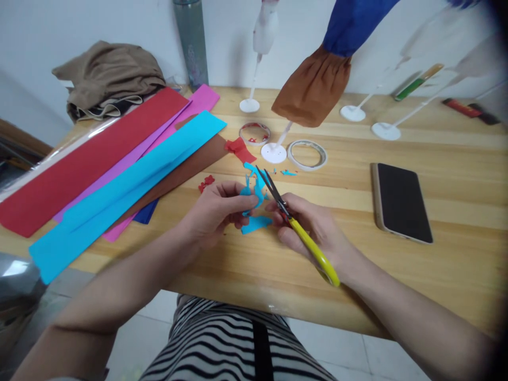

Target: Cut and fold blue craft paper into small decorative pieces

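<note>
My left hand [222, 209] pinches a small cut piece of bright blue crepe paper [257, 191] between thumb and fingers. In my right hand [307, 219] is a pair of scissors [313, 251] with yellow handles, its dark blades pointing up and left beside the blue piece. The blades look nearly closed; whether they touch the paper I cannot tell. Under my hands lies another flat blue paper piece [256, 224]. A red paper piece [241, 150] and little red scraps [206, 183] rest close to my left hand, with tiny blue scraps [289, 172] beyond the blades.
Folded crepe sheets, the top one blue [130, 193] and another red [91, 164], cover the table's left. Two tape rolls [307, 154] lie behind my hands. A doll figure on a white stand [273, 152] wears a brown skirt [315, 87]. A phone [404, 202] lies at right; a bottle [192, 45] stands behind.
</note>
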Demonstrator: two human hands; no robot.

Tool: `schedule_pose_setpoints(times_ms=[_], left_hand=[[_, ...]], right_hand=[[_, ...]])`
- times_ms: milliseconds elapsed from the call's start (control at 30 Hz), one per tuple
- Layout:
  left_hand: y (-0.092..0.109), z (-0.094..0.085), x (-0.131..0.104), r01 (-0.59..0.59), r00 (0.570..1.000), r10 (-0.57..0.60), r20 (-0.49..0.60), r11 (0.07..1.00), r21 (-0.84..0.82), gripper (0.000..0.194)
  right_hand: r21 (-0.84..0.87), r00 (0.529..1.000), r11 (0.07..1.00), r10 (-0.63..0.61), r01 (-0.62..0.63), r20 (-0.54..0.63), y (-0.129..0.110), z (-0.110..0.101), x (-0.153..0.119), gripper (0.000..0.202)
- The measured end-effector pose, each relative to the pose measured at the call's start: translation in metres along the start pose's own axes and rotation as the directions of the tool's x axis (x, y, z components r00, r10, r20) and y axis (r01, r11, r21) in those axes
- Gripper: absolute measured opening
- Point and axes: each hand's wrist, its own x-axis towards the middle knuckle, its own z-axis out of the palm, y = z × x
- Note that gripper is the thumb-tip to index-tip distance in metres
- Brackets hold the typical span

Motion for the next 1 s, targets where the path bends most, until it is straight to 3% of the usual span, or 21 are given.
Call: schedule_pose_setpoints(times_ms=[233,1000], left_hand=[[-0.0015,-0.0028,-0.0015,-0.001,1.000,0.001,0.020,1.000,-0.004,0.032],[0.0000,0.0058,-0.0019,0.027,0.999,-0.028,-0.018,0.999,-0.016,0.036]], right_hand=[[0.116,0.998,0.993,0.005,-0.013,0.066,-0.0060,0.0027,0.0004,0.034],[-0.038,0.997,0.998,0.051,-0.048,0.066,-0.0091,0.0062,0.0001,0.041]])
